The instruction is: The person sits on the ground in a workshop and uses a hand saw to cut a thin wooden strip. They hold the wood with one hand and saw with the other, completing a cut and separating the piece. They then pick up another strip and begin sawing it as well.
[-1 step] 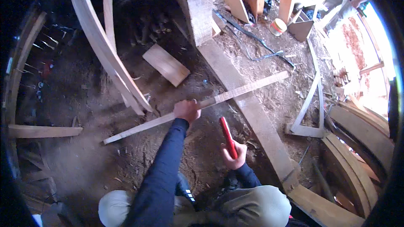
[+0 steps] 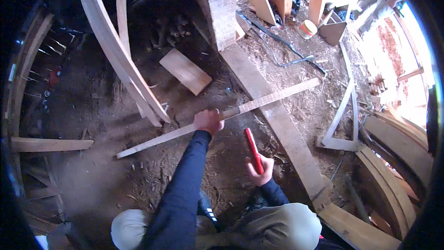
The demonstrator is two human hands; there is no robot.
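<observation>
A long thin wooden strip [image 2: 231, 113] runs diagonally across mid-frame over the dirt floor [image 2: 92, 111]. The left hand [image 2: 209, 121] has its fingers closed around the strip's middle; the right hand [image 2: 259, 170], lower centre, grips a flat red tool [image 2: 253, 149]. A heavy timber beam [image 2: 277, 120] lies beneath.

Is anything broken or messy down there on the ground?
Nothing looks broken. The left hand grips a long thin wooden strip lying slantwise across the thick beam, and the right hand holds a red flat tool. A short board lies loose on the dirt, and a dark cable trails over the shavings.
</observation>
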